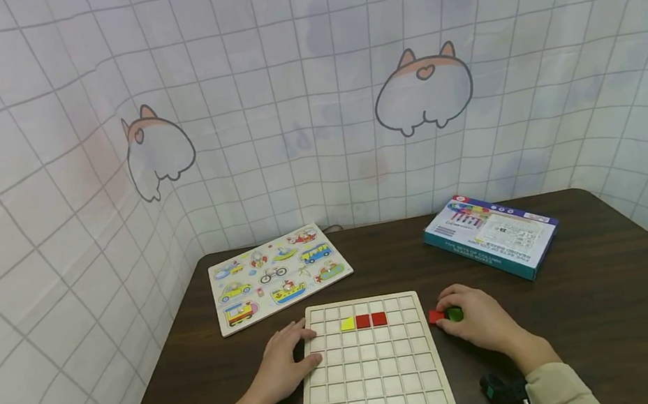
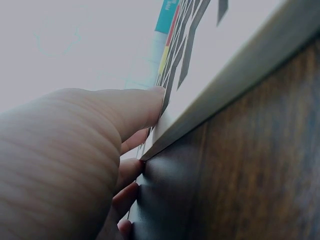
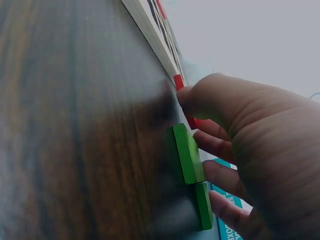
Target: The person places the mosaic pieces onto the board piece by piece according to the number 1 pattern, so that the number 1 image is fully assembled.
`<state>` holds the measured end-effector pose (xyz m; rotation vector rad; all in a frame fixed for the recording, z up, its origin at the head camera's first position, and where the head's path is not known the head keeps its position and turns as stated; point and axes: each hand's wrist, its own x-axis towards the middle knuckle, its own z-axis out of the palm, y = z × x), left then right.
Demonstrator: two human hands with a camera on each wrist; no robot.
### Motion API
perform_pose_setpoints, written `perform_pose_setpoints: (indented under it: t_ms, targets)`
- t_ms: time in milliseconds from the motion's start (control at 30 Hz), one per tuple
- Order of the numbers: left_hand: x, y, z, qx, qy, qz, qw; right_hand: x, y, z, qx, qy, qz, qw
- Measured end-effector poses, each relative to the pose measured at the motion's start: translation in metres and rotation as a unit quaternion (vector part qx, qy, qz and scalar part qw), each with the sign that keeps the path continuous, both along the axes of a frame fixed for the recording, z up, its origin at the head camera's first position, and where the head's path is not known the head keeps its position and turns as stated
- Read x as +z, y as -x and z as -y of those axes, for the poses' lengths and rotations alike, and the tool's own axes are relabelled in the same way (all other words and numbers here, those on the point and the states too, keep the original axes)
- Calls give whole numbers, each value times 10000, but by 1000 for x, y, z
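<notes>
A light wooden grid board lies on the dark table. Near its top sit a yellow tile with a slanted corner and two red square tiles, one of them the right red tile. My left hand rests at the board's left edge, thumb and forefinger touching its top. Just off the board's right side, my right hand pinches a red tile between thumb and fingers. Two green pieces, the larger green block and a smaller green block, lie by its other fingers; whether they are gripped I cannot tell.
Behind the board on the left lies a picture puzzle board with vehicles. A blue and white box lies at the back right. A white grid-patterned curtain surrounds the table's far side.
</notes>
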<state>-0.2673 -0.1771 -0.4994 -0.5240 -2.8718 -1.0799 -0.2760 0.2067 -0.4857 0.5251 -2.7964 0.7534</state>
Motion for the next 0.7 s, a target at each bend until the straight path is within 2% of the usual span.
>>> perform_pose_setpoints:
  t_ms: [467,700]
  targets:
    - [-1,0,1,-21,-39,14,10000,-3,4,-3,-378,574,95,9976]
    - [-2,-1,1,-9,-30,-12,10000,-6,5,-3,-471,593,-43,9971]
